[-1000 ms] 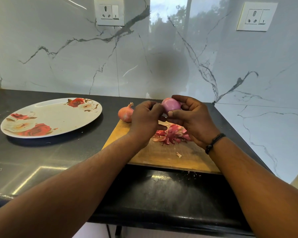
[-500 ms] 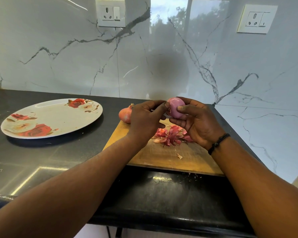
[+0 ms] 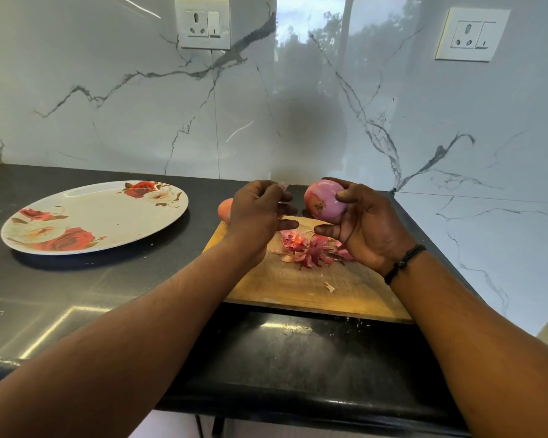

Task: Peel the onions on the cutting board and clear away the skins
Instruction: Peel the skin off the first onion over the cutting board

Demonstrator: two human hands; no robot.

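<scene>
My right hand point(image 3: 366, 227) holds a purple peeled onion point(image 3: 325, 200) above the wooden cutting board point(image 3: 285, 287), its root end facing me. My left hand point(image 3: 255, 214) is a little to the left of it, fingers curled, pinching a small pale scrap of skin point(image 3: 282, 186) at the fingertips. A pile of red onion skins point(image 3: 309, 249) lies on the board under the hands. An unpeeled orange-brown onion point(image 3: 224, 210) sits at the board's far left corner, mostly hidden behind my left hand.
A large floral plate point(image 3: 86, 216) sits on the dark counter point(image 3: 76, 295) to the left. The marble wall rises behind and to the right of the board. One loose skin flake point(image 3: 329, 286) lies near the board's front; crumbs dot the counter edge.
My hands have come apart: the left pulled away leftward with a scrap of skin, and the right turned the onion so its root end faces me.
</scene>
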